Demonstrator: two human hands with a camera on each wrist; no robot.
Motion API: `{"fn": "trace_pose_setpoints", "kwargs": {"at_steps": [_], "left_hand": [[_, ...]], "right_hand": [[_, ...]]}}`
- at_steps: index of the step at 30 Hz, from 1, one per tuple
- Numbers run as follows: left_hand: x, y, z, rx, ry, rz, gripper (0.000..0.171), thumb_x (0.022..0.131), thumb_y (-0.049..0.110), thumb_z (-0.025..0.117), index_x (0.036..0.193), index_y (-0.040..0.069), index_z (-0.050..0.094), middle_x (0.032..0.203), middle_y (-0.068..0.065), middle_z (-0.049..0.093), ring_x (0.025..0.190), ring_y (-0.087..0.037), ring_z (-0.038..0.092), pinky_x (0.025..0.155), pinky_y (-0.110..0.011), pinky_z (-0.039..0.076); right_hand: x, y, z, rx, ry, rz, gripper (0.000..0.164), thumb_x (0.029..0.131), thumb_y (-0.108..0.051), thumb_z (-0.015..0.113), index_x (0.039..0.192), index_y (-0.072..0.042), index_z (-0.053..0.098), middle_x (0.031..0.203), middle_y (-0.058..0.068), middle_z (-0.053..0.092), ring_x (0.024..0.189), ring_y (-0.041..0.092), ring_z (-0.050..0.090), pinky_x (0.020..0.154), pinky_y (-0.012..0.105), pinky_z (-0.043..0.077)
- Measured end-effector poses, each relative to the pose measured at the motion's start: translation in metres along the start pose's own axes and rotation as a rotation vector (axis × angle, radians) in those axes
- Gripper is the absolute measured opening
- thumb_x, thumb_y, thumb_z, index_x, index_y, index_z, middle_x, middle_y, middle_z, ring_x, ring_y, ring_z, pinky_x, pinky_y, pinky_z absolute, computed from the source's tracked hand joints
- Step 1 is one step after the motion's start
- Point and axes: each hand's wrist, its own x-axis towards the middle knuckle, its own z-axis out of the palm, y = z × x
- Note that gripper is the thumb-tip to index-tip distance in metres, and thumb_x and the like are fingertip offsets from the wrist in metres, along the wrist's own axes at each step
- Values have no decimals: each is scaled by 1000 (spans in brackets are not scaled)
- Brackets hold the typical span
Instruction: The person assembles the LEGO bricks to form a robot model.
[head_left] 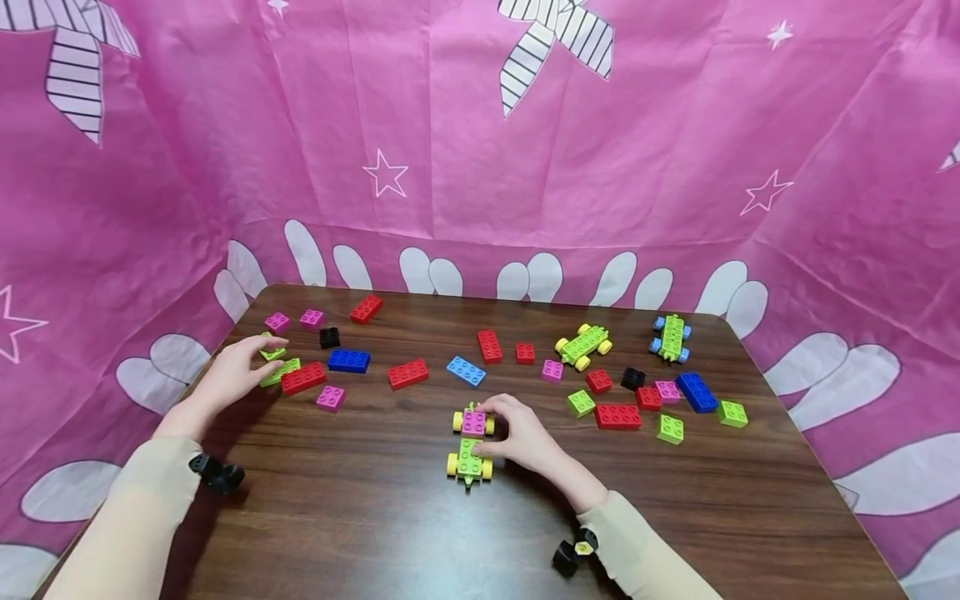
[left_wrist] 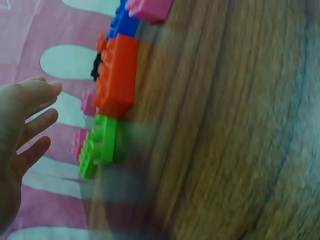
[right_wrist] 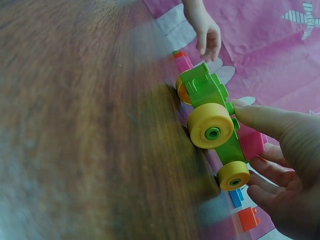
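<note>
A green toy car base with yellow wheels stands at the table's middle. One pink brick sits on its far end. My right hand holds the car from the right. In the right wrist view, the thumb touches a green stud and the other fingers lie by the pink brick. Over at the left, my left hand hovers near two green bricks, fingers loosely bent and holding nothing. The left wrist view shows its fingers apart from those bricks. A red brick lies right beside them.
Blue, red, pink and black bricks lie scattered at the left and centre. Two more green car bases stand at the back right, behind several loose bricks. A pink curtain surrounds the wooden table.
</note>
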Motion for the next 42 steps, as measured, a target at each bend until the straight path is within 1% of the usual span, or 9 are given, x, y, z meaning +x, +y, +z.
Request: {"fn": "trace_pose_setpoints", "kwargs": {"at_steps": [4, 8, 12, 16, 21, 24, 27, 32, 42], "left_hand": [[-2, -10, 1, -31, -50, -14, 37, 87, 4, 68, 121, -7, 58, 116, -29, 61, 102, -45, 59, 85, -58, 44], [-2, -18, 3, -42, -102, -10, 42, 85, 2, 68, 123, -10, 56, 117, -32, 59, 102, -47, 59, 86, -60, 44], [-2, -25, 6, -47, -134, -5, 44, 84, 1, 70, 124, -10, 55, 119, -34, 58, 103, -50, 59, 87, -60, 45], [-2, -28, 7, -36, -167, -6, 45, 84, 2, 70, 125, -11, 54, 121, -35, 56, 107, -52, 56, 91, -61, 43], [-1, -30, 9, -6, -197, -12, 46, 84, 4, 70, 125, -11, 54, 123, -34, 56, 113, -51, 53, 95, -61, 39], [-1, -31, 10, -6, -205, -18, 47, 84, 5, 71, 125, -11, 55, 123, -34, 56, 114, -51, 52, 95, -60, 39], [0, -30, 11, -4, -224, -37, 47, 85, 7, 70, 125, -11, 54, 123, -35, 56, 114, -51, 51, 95, -61, 39], [0, -30, 11, 12, -243, -55, 46, 86, 7, 68, 125, -13, 54, 122, -36, 55, 112, -53, 52, 94, -62, 39], [-2, -32, 15, 16, -202, -45, 41, 85, 4, 67, 121, -14, 56, 119, -35, 58, 110, -52, 53, 92, -61, 41]], "right_hand": [[0, 0, 0, -6, 1, -4, 50, 70, -27, 86, 112, -8, 66, 113, 5, 63, 105, 21, 59, 92, 40, 49], [0, 1, 1, -9, 6, -10, 49, 70, -26, 86, 112, -9, 66, 113, 5, 63, 105, 21, 59, 92, 40, 49], [0, 1, 1, -14, 5, -9, 50, 70, -26, 86, 112, -8, 66, 113, 5, 63, 105, 21, 59, 93, 39, 49], [0, 1, 0, -8, 1, -2, 50, 70, -26, 86, 112, -8, 66, 114, 5, 63, 105, 21, 59, 93, 40, 49], [0, 1, -1, 7, -12, 8, 50, 71, -26, 86, 113, -9, 65, 116, 5, 62, 107, 21, 59, 94, 41, 49], [0, 0, -1, 15, -18, 13, 50, 71, -27, 86, 114, -10, 65, 116, 5, 62, 108, 21, 59, 94, 42, 49], [0, 1, -1, 22, -20, 17, 50, 72, -28, 85, 114, -10, 65, 116, 5, 62, 108, 21, 59, 94, 42, 49], [0, 1, 0, 25, -16, 12, 50, 72, -27, 85, 114, -10, 65, 116, 5, 62, 108, 21, 59, 94, 42, 49], [0, 2, 0, 18, -14, 4, 50, 71, -27, 86, 113, -9, 66, 116, 5, 62, 109, 22, 59, 95, 42, 48]]}}
